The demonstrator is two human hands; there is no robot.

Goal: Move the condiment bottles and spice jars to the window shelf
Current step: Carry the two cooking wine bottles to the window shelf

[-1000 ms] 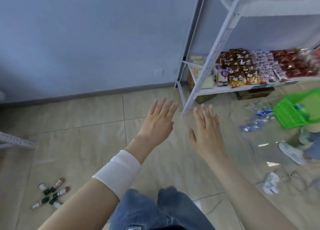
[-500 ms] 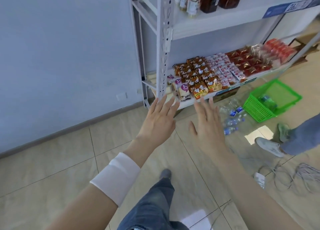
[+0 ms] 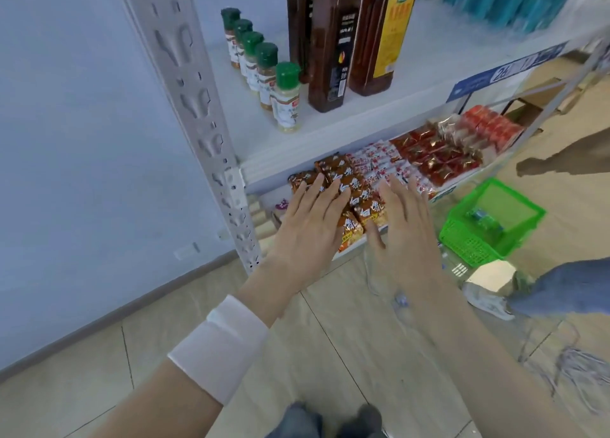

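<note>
Several green-capped spice jars [image 3: 288,97] stand in a row on a white metal shelf [image 3: 363,107], beside tall dark condiment bottles [image 3: 331,51] and a yellow-labelled bottle [image 3: 383,38]. My left hand [image 3: 308,226] and my right hand [image 3: 404,229] are held out flat with straight fingers, palms down, below that shelf and in front of the lower one. Both hands hold nothing. A white band wraps my left wrist.
The lower shelf carries rows of snack packets [image 3: 412,163]. A perforated white upright [image 3: 194,100] stands at the rack's left corner. On the floor to the right are a green basket [image 3: 488,223], plastic water bottles, cables and another person's shoe and leg [image 3: 528,295].
The view has swung right and up and closer to the rack; the spice jars lying on the floor at left are out of view. Both hands stay open and empty.
</note>
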